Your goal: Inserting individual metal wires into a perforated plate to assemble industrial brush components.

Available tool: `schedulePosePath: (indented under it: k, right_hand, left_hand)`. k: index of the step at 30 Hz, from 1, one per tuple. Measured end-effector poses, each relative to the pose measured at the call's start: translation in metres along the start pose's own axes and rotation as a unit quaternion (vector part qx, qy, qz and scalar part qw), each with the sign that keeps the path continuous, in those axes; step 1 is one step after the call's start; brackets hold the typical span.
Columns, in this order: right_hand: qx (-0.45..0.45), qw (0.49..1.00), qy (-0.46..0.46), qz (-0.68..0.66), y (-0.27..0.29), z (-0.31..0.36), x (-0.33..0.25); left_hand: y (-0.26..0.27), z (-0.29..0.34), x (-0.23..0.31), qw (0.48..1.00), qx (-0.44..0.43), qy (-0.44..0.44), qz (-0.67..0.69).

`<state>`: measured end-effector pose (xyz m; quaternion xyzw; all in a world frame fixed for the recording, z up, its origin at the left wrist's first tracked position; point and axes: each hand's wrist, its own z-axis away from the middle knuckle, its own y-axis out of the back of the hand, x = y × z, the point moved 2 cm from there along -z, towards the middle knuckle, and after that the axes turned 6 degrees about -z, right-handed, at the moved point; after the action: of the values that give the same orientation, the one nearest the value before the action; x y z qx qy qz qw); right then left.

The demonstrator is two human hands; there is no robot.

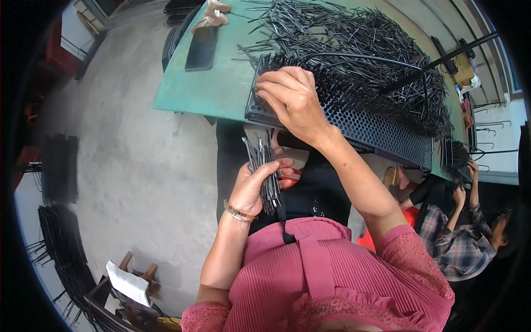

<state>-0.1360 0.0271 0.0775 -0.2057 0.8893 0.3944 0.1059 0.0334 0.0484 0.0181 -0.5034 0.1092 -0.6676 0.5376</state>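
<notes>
In front of my lap, my left hand (255, 185) is closed around a bundle of thin dark metal rods (269, 185). Over the near left end of a black perforated rack (381, 135), my right hand (293, 99) has its fingers bent and pressed together. Whatever sits between those fingertips is hidden or too small to make out. Many short dark rods (345, 94) stand upright in the rack's holes, to the right of my right hand. Behind the rack lies a large loose heap of similar rods (365, 36).
The rack stands along the near edge of a green table (193, 91). A dark phone (202, 48) and a crumpled beige cloth (214, 12) lie at its far left. Black bars (437, 63) cross above the heap. To the right, another person (459, 238) works at a second rack (456, 157).
</notes>
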Motion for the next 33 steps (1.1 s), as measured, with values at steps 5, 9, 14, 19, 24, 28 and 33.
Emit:
schedulePosePath:
  k: [5,9,14,19,24,28,33]
  right_hand:
    - [-0.030,0.999,0.025,0.000,0.000,-0.006,-0.002]
    - [-0.073,0.997,0.027,0.014,0.001,-0.012,-0.005]
    - [-0.066,0.998,0.012,0.014,-0.005,-0.005,0.001]
    - [-0.056,0.996,0.066,-0.021,-0.009,-0.016,-0.008]
    - [-0.013,0.998,0.004,-0.057,-0.011,-0.019,-0.002]
    - [0.019,0.996,-0.067,-0.053,-0.005,-0.011,-0.002]
    - [0.014,0.999,-0.023,-0.028,-0.007,0.003,0.000]
  left_hand:
    - [-0.001,0.001,0.000,1.000,-0.010,-0.006,-0.015]
    - [-0.001,0.000,0.000,1.000,-0.020,-0.017,-0.006]
    - [-0.002,0.000,0.001,1.000,-0.017,-0.017,0.001]
    - [0.002,0.000,-0.002,1.000,-0.021,-0.013,0.010]
    - [-0.003,0.001,0.001,0.999,-0.023,-0.025,0.012]
    - [-0.006,0.000,0.001,0.999,-0.011,-0.023,0.025]
    - [-0.001,-0.001,-0.001,0.999,-0.003,0.007,0.041]
